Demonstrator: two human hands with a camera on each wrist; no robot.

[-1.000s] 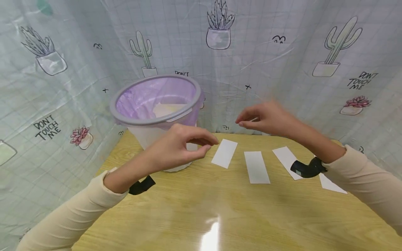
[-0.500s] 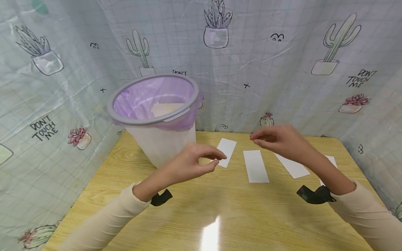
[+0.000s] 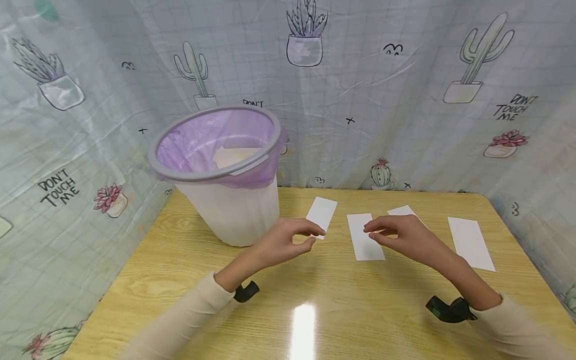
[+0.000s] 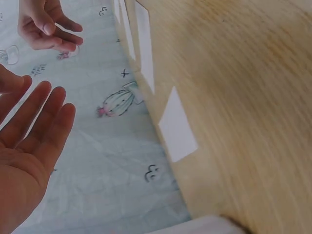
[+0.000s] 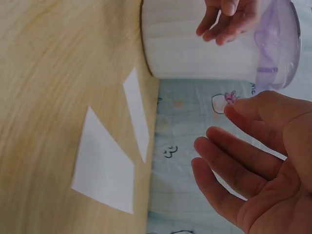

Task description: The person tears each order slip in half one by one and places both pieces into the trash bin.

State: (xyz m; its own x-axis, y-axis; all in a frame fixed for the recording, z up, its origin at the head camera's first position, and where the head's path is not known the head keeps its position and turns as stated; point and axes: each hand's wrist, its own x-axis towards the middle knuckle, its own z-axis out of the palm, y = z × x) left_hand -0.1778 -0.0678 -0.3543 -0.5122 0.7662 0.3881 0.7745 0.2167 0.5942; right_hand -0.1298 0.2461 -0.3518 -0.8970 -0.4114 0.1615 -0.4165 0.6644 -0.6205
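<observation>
My left hand (image 3: 283,242) hovers over the table, just below the leftmost white paper strip (image 3: 323,211). Its thumb and fingers are bent loosely and apart, with nothing held. In the left wrist view, the left hand's fingers (image 4: 56,126) are nearly straight. My right hand (image 3: 407,240), likewise holding nothing, floats by a second paper strip (image 3: 362,250) and partly covers a third strip (image 3: 398,211). A further strip (image 3: 472,242) lies to its right. The right wrist view shows the right hand's fingers (image 5: 234,161) gently curved, clear of the strips (image 5: 105,165).
A white bin (image 3: 229,210) with a purple liner and grey rim stands on the wooden table (image 3: 180,295) at the left. Something cream-coloured (image 3: 234,156) is inside it. A patterned curtain (image 3: 351,90) encloses the table's back and sides.
Both hands have come down towards the table. The left hand has shifted right, away from the bin; the right hand has moved nearer, uncovering the far-right strip. The strips appear to stay put.
</observation>
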